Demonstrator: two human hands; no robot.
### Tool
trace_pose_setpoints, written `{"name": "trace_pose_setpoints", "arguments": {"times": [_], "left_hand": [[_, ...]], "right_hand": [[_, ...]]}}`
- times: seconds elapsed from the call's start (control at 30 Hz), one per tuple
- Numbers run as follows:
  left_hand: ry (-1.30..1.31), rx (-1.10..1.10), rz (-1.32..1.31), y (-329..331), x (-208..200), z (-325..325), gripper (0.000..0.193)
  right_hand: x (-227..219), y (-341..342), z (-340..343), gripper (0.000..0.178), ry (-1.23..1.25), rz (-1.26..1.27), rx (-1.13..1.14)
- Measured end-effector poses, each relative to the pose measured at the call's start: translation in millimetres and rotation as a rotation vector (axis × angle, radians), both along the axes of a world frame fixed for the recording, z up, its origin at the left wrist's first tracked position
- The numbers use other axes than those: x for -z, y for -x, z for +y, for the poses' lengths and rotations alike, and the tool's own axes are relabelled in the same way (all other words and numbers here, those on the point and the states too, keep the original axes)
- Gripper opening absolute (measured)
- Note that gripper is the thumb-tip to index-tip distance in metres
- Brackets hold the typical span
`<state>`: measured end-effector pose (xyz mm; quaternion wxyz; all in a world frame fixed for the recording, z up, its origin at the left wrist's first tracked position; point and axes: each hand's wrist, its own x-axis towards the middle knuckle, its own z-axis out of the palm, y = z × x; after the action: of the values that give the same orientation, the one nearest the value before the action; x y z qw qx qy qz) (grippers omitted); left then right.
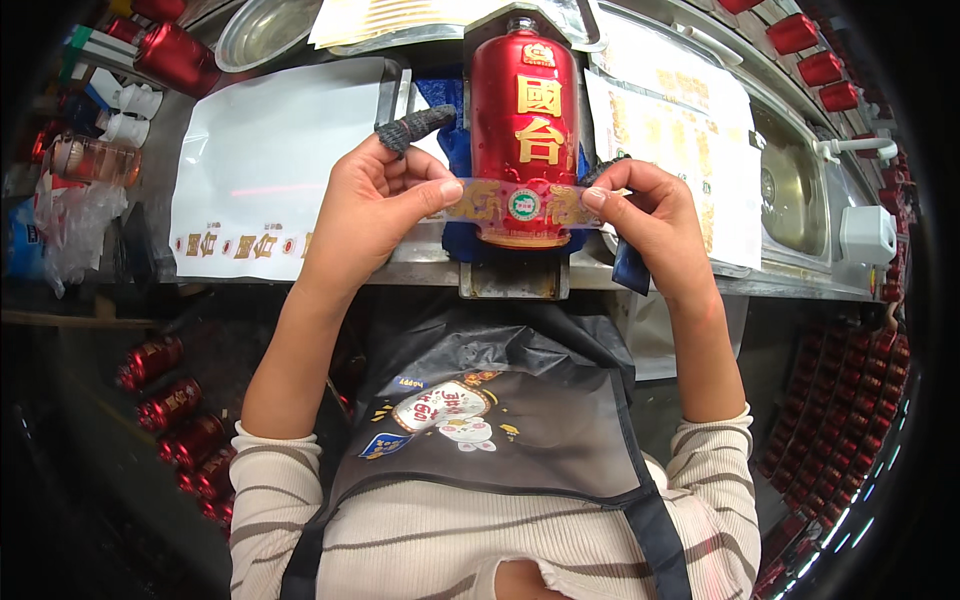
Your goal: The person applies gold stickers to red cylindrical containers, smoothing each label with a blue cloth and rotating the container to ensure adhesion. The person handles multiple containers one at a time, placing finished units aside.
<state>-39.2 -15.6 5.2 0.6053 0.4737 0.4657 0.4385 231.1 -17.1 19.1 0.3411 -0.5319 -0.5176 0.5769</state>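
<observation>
A red glossy bottle (497, 110) with gold characters lies on its back in a cradle (515, 283) lined with blue cloth, its neck pointing away from me. Across its lower part stretches a clear transfer strip (485, 203) with gold lettering and a green round emblem. My left hand (365, 205) pinches the strip's left end between thumb and fingers, its index finger raised in a dark knitted finger cover (415, 127). My right hand (655, 215) pinches the other end. Below the right palm hangs a flat dark blue piece (630, 268), partly hidden by the hand.
A white sheet (280, 140) with a row of decals lies left; decal sheets (720, 150) lie right. Beyond them is a sink (790, 190). A metal bowl (262, 35) stands at the back left. Many red bottles (830, 420) fill the lower right; others (170, 405) sit lower left.
</observation>
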Motion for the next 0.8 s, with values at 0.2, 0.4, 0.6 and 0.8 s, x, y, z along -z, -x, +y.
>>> {"name": "trace_pose_setpoints", "arguments": {"times": [0.2,0.4,0.6,0.8], "left_hand": [[0.003,0.009,0.002,-3.8,6.9,5.8,0.018],[0.006,-0.003,-0.011,-8.6,4.4,5.5,0.018],[-0.011,-0.008,0.036,-10.4,1.0,5.4,0.018],[-0.022,-0.015,0.046,-12.1,3.0,6.1,0.019]], "right_hand": [[2.1,-3.4,3.8,0.012,0.014,-0.01,0.013],[11.2,-4.2,5.6,0.013,-0.034,0.017,0.016],[16.7,-4.2,9.0,0.013,-0.026,0.024,0.012],[20.0,-2.7,10.0,0.013,-0.028,0.025,0.007]]}}
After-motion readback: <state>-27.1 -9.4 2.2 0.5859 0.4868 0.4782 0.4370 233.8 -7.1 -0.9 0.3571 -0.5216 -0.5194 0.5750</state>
